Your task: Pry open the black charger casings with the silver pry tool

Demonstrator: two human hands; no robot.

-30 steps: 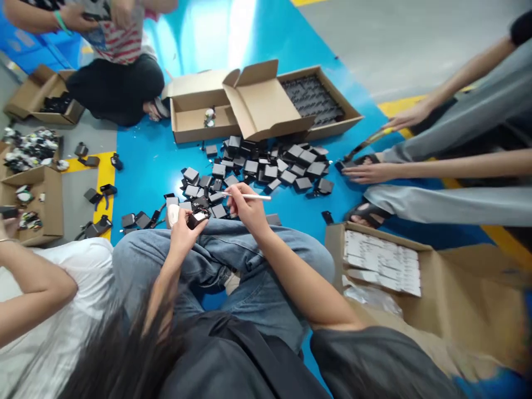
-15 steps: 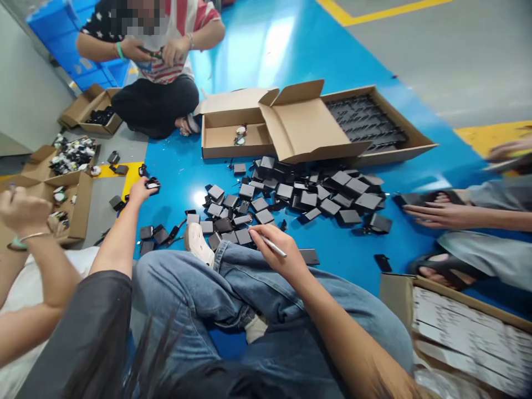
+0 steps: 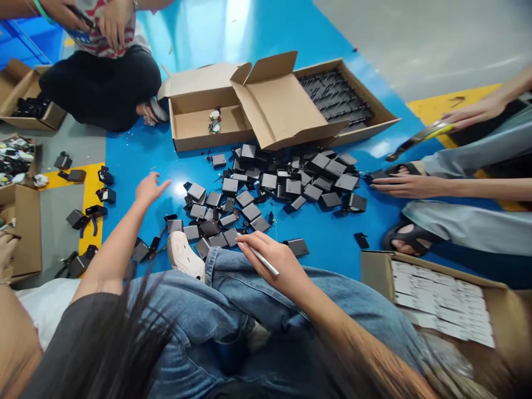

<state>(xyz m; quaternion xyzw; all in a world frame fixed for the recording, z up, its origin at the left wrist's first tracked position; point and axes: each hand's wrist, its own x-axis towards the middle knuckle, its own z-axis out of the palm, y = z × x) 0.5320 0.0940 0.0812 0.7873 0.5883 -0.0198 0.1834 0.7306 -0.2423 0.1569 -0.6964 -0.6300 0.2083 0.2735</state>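
My left hand [image 3: 150,189] reaches out over the blue floor, fingers spread and holding nothing. It is just left of a scattered pile of dark grey box-shaped casings [image 3: 250,211], apart from them. My right hand [image 3: 279,260] is above my knee, closed around a slim silver pen-shaped tool [image 3: 264,260]. Its tip points up and left towards the nearest casings; I cannot tell whether it touches one. At the left, several black parts lie by the yellow stripe, among them a black piece [image 3: 106,195] with a light face.
An open cardboard box [image 3: 208,141] stands behind the pile, beside another [image 3: 376,124] packed with dark parts. A box of white pieces [image 3: 440,299] sits at right. Co-workers sit around; a hand [image 3: 477,111] at right holds a yellow-handled tool [image 3: 419,141]. Blue-handled pliers [image 3: 89,226] lie at left.
My left hand has let go of the black piece by the yellow stripe and moved right, opening. My right hand keeps the silver tool. The view has shifted right and down.
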